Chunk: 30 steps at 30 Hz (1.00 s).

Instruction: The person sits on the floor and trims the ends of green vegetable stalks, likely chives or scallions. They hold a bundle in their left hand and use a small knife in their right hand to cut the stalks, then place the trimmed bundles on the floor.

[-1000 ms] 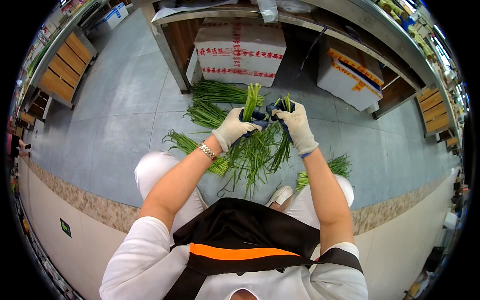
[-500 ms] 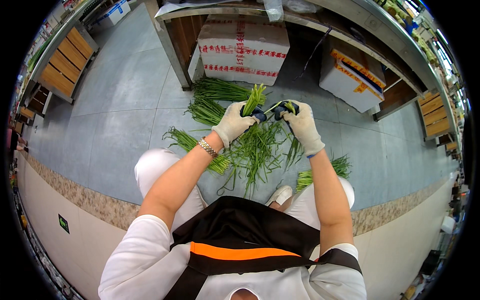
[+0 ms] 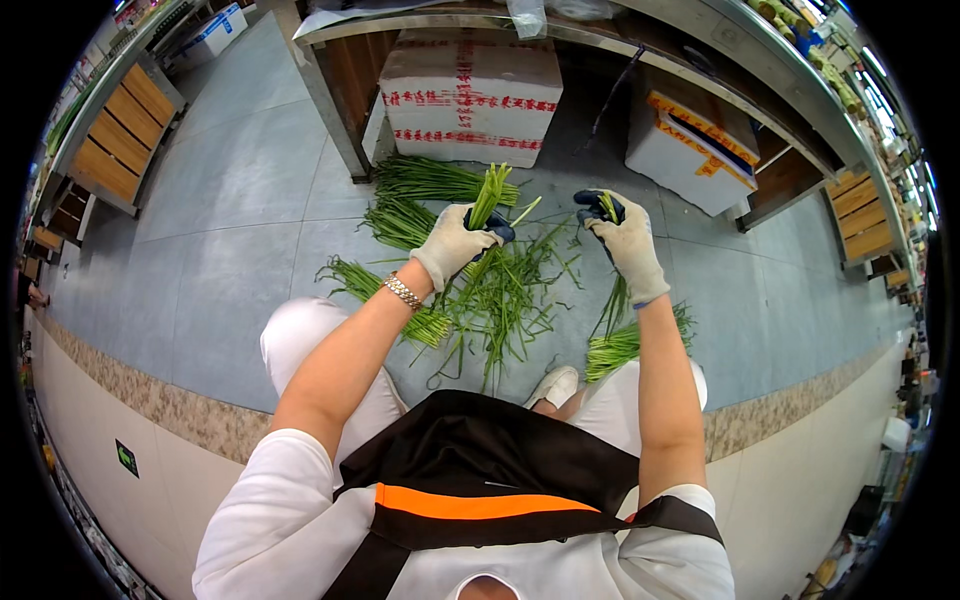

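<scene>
Both hands wear cream gloves with dark palms. My left hand [image 3: 455,245] is closed round a bunch of green chives [image 3: 488,197], pale stem ends up; one stalk [image 3: 526,209] sticks out to the right. Further right, my right hand [image 3: 628,248] is closed on a few chives, with stem ends [image 3: 608,207] above the fingers and green leaves [image 3: 614,303] hanging below. Under and between the hands lies a loose heap of chive leaves [image 3: 510,305] on the grey floor. Chive bundles [image 3: 440,180] lie beyond and left of my left hand, and another bundle [image 3: 612,352] is by my right knee.
A steel-edged table [image 3: 430,20] stands ahead, its leg [image 3: 335,115] near the bundles. Beneath it are a white foam box with red print [image 3: 470,95] and a white box with yellow tape [image 3: 690,160]. Wood-panelled stands [image 3: 125,125] line the left side.
My hands were close together and are now apart. The right has moved right with a few chives; the left still holds its bunch. The view has shifted slightly.
</scene>
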Tool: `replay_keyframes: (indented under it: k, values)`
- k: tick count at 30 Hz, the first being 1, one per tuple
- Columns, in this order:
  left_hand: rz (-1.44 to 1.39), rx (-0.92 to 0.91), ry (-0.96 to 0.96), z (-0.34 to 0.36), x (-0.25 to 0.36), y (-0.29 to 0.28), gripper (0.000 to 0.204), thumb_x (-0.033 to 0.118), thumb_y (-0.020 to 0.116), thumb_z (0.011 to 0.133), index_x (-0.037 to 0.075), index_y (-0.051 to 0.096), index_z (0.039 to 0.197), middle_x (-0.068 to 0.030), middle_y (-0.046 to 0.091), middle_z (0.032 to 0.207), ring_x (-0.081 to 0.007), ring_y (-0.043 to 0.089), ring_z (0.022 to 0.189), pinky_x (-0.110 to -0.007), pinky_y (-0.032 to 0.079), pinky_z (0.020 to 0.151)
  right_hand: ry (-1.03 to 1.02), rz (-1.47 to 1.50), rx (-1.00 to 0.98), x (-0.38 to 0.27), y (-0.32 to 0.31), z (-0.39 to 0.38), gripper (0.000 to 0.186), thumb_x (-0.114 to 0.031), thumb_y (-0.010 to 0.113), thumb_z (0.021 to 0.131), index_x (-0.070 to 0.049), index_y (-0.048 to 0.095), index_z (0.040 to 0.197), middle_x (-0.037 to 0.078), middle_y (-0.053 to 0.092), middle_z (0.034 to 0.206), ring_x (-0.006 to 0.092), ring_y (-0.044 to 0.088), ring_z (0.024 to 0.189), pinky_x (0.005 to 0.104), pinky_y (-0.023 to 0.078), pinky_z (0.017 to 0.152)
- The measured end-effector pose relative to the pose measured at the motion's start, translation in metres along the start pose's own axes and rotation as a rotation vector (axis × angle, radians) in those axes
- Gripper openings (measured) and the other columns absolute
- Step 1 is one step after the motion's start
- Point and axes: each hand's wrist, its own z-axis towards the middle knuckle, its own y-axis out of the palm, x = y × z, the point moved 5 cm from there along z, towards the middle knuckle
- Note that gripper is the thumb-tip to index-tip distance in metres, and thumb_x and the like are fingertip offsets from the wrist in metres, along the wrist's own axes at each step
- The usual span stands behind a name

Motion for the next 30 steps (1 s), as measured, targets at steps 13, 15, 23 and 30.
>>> replay_keyframes:
  k: [13, 15, 23, 30]
  values:
    - [0.168, -0.075, 0.030, 0.003, 0.007, 0.022, 0.025, 0.014, 0.074, 0.073, -0.003, 0.065, 0.089, -0.0043, 0.063, 0.071, -0.0093, 0.052, 0.065, -0.027, 0.045, 0.063, -0.448, -0.583, 0.128, -0.040, 0.031, -0.020, 0.034, -0.009, 0.072, 0.070, -0.011, 0.064, 0.103, 0.018, 0.062, 0.103, 0.0368, 0.059, 0.094, 0.0415, 0.048, 0.083]
    - [0.191, -0.085, 0.046, 0.003, 0.008, 0.024, 0.026, 0.014, 0.074, 0.072, -0.004, 0.065, 0.088, -0.0042, 0.063, 0.071, -0.0097, 0.052, 0.065, -0.027, 0.045, 0.063, -0.302, -0.487, 0.202, -0.018, 0.020, -0.008, 0.034, -0.009, 0.071, 0.070, -0.008, 0.064, 0.103, 0.018, 0.062, 0.103, 0.0372, 0.059, 0.094, 0.0412, 0.048, 0.082]
    - [0.102, -0.057, 0.010, 0.004, 0.008, 0.019, 0.016, 0.009, 0.072, 0.072, 0.000, 0.068, 0.086, 0.0004, 0.062, 0.070, -0.0058, 0.052, 0.062, -0.023, 0.044, 0.058, -0.015, -0.192, 0.148, 0.020, 0.000, 0.001, 0.040, -0.011, 0.075, 0.068, -0.004, 0.063, 0.106, 0.016, 0.063, 0.101, 0.0313, 0.062, 0.090, 0.0389, 0.048, 0.079]
    - [0.148, -0.091, -0.029, 0.006, 0.003, 0.023, 0.016, 0.009, 0.072, 0.072, 0.000, 0.067, 0.085, 0.0000, 0.063, 0.070, -0.0062, 0.052, 0.062, -0.023, 0.044, 0.058, -0.363, -0.640, 0.060, -0.038, 0.030, -0.021, 0.043, -0.004, 0.073, 0.067, -0.012, 0.065, 0.108, 0.017, 0.061, 0.109, 0.0343, 0.060, 0.094, 0.0379, 0.050, 0.080]
